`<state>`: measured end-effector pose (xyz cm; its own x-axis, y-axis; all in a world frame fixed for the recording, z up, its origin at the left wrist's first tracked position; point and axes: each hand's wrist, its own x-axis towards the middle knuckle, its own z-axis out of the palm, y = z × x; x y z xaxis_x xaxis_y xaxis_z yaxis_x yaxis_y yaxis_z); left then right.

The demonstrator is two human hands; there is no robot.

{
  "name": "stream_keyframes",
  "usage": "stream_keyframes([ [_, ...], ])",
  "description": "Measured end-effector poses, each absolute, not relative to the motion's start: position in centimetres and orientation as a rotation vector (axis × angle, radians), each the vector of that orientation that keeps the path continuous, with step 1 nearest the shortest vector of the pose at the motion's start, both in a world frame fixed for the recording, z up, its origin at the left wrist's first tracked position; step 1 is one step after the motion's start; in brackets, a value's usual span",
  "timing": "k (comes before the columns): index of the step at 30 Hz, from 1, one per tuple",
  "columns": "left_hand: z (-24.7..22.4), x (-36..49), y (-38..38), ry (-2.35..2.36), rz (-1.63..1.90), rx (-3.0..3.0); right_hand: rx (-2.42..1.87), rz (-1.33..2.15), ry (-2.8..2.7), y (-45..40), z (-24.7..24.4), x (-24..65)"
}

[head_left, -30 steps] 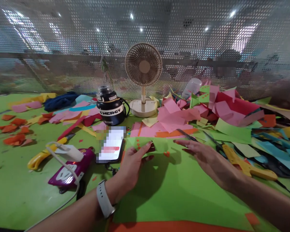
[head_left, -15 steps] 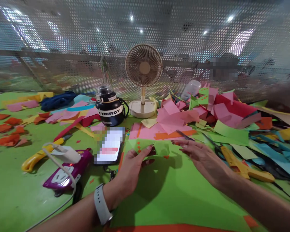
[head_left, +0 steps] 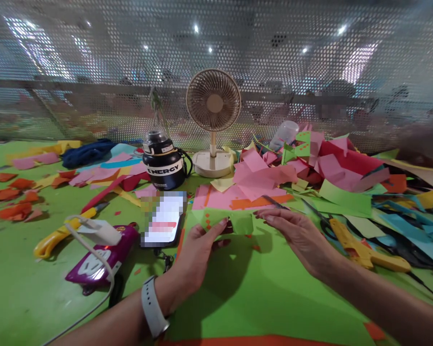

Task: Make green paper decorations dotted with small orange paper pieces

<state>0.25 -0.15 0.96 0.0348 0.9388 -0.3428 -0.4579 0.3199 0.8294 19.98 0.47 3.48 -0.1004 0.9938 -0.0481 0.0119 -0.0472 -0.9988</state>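
My left hand (head_left: 198,247), with a white watch strap (head_left: 152,305) at its wrist, pinches a small green paper piece (head_left: 242,224) between thumb and fingers. A column of orange dots (head_left: 207,220) shows on the green paper left of the thumb. My right hand (head_left: 296,235) hovers just right of the piece, its thumb and fingertips drawn together. Whether anything tiny sits between those fingertips I cannot make out. Beneath both hands lies a large green sheet (head_left: 274,293). Small orange scraps (head_left: 256,248) show below the held piece.
A phone (head_left: 166,218), a purple power strip (head_left: 104,257) and a yellow-handled cutter (head_left: 54,238) lie left. Behind stand a dark bottle (head_left: 164,168) and a fan (head_left: 213,103). Paper scraps (head_left: 260,175) are heaped at right, near a yellow glue gun (head_left: 353,245) and scissors (head_left: 326,226).
My right hand's fingers have come together from a more spread pose, beside the green piece. My left hand keeps its pinch. An orange scrap now shows lower on the sheet.
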Motion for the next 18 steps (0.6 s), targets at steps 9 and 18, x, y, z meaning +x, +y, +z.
stream_keyframes([
  [9,1.5,-0.1,0.3,0.959,1.265,0.56,-1.41,0.814,-1.99,0.1,2.2,21.3],
  [18,1.2,-0.3,0.3,0.959,1.261,0.624,-1.493,0.33,-2.608,-3.3,1.8,22.1],
])
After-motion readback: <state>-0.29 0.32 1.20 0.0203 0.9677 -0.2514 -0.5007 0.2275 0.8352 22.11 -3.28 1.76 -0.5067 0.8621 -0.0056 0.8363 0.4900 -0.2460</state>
